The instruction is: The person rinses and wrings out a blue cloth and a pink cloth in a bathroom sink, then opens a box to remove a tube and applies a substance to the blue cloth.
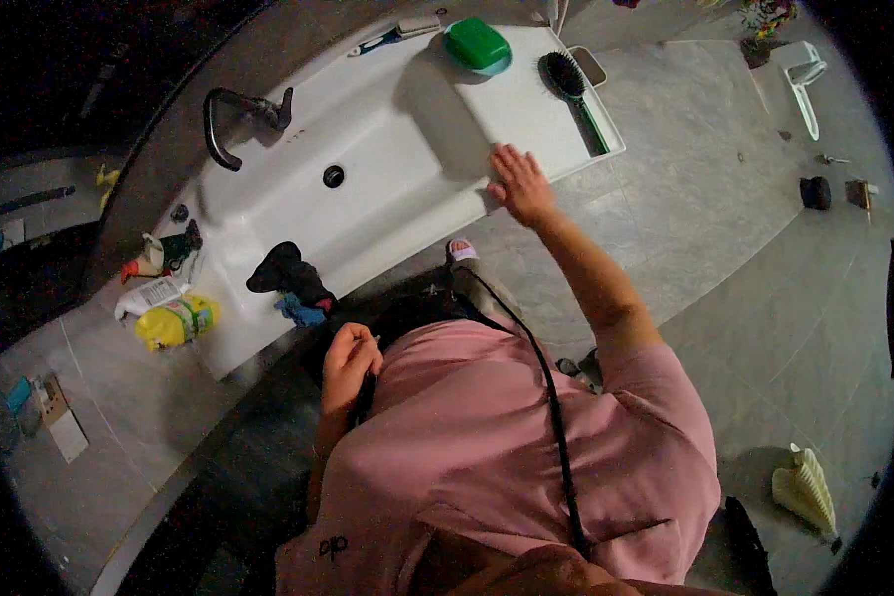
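My right hand [522, 187] lies flat with fingers stretched on the front rim of the white washbasin [387, 174], where the bowl meets its right ledge. Nothing is in it. Near my waist, my left hand [350, 360] is loosely curled, with no object showing in it. Closest to that hand on the basin's edge is a crumpled dark cloth [290, 273], with a blue cloth [300, 310] below it. On the right ledge are a green soap box [477, 46] and a black hairbrush [566, 79] with a green handle.
A dark curved tap [226, 129] stands behind the bowl, with a brush [392, 38] on the back rim. A yellow packet [177, 322] and white tube [154, 296] lie at the left. A toilet paper holder [805, 89] and a pale ribbed cloth [805, 492] are at the right.
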Available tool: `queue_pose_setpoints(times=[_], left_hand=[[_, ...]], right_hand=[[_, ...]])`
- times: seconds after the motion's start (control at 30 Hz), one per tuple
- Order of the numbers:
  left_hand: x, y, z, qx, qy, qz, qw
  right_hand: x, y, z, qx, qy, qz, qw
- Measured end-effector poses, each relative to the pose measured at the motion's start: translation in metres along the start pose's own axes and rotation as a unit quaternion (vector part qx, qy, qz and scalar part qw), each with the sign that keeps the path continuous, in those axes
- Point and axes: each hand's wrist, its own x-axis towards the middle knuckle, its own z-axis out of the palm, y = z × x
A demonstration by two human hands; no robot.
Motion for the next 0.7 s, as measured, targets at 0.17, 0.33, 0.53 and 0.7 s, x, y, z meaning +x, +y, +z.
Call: queue_pose_setpoints(times=[0.17, 0.33, 0.53, 0.7], left_hand=[[-0.010, -0.011, -0.010, -0.004, 0.006, -0.003, 1.000], [-0.018, 0.003, -0.035, -0.002, 0.006, 0.017, 1.000], [-0.038, 0.003, -0.069, 0.011, -0.008, 0.042, 0.999], [-0.055, -0.014, -0.108, 0.005, 0.037, 0.043, 0.998]], right_hand=[[-0.015, -0.006, -0.022, 0.022, 0.015, 0.112, 0.993], [-0.026, -0.055, -0.006, 0.014, -0.057, 0.049, 0.997], [-0.006, -0.075, -0.037, 0.222, -0.117, 0.214, 0.944], [0.023, -0.122, -0.016, 0.231, -0.069, 0.221, 0.945]])
